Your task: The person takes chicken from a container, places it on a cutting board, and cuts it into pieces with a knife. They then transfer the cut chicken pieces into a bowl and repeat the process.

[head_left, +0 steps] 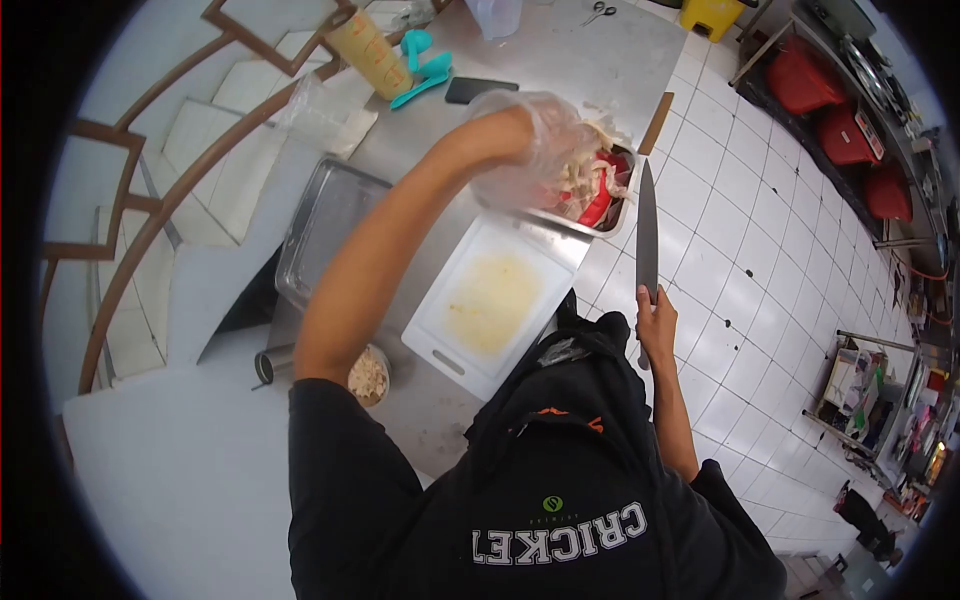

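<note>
My right hand (655,325) is closed around the handle of a large kitchen knife (648,225), its long blade pointing away from me beside the table's edge. My left arm reaches across the table, and my left hand (552,130) is inside or behind a cloudy clear plastic bag (505,180); its fingers are hidden. The bag lies against a metal tray (612,232) holding pale shredded pieces and something red (598,198). Nearer to me lies a white cutting board (490,300) with a yellowish stain.
On the steel table are a black phone (482,90), turquoise scoops (428,75), a tall yellowish container (368,52), a clear rectangular tray (325,230), a bowl of crumbly pale food (368,378), a metal cup (272,366) and scissors (600,12). Tiled floor (740,240) lies right.
</note>
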Demonstrator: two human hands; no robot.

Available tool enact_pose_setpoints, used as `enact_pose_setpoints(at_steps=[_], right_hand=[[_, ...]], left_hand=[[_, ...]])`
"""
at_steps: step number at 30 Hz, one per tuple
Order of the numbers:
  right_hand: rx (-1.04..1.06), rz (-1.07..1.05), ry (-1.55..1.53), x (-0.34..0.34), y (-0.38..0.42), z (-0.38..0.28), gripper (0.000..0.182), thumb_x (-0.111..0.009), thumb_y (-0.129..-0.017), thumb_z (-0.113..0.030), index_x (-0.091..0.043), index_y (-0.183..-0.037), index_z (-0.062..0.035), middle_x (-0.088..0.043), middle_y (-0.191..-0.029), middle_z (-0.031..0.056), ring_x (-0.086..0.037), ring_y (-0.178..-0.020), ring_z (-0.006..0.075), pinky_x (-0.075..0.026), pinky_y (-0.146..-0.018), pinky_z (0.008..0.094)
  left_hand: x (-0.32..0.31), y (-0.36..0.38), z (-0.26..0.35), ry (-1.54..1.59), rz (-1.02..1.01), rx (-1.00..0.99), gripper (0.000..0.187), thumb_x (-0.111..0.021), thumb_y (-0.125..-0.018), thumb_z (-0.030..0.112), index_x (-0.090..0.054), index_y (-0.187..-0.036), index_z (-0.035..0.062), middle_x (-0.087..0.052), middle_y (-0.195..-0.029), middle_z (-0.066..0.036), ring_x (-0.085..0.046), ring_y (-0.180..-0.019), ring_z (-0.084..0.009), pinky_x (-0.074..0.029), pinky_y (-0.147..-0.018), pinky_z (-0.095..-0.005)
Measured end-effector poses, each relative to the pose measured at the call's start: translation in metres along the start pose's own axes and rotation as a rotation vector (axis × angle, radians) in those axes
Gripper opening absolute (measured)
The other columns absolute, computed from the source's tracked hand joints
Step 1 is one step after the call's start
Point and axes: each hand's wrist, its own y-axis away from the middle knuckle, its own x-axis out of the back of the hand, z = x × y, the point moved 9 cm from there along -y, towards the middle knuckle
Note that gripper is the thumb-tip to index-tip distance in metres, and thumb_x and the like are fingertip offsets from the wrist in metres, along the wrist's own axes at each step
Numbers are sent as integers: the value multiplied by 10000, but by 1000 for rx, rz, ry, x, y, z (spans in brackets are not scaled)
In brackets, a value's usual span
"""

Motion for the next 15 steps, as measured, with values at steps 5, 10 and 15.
enact_pose_setpoints(at_steps=[5, 10, 15], right_hand=[[-47, -226, 115, -24, 33, -63, 304, -537, -999, -292, -604, -1021, 4, -657, -760, 266, -645, -689, 447, -489, -619, 453], [250, -532, 263, -112, 63, -63, 279, -548, -977, -313, -597, -990, -39, -653, -758, 278, -622, -757, 505, -488, -689, 557], [408, -599, 593, -149, 80, -52, 249, -534, -980, -314, -559, -991, -66, -635, -679, 255, -629, -679, 490, -505, -626, 575]], left_hand=[[-157, 82, -85, 859, -85, 347, 321, -523, -992, 277, -661, -981, -13, -701, -824, -131, -682, -759, -226, -532, -741, -322], [-391, 152, -190, 1278, -40, 636, 365, -584, -973, 354, -691, -968, 5, -706, -943, -130, -640, -848, -209, -490, -777, -350], [-421, 200, -193, 1202, 30, 861, 349, -616, -955, 360, -702, -991, 23, -695, -952, -92, -595, -919, -177, -454, -825, -317]])
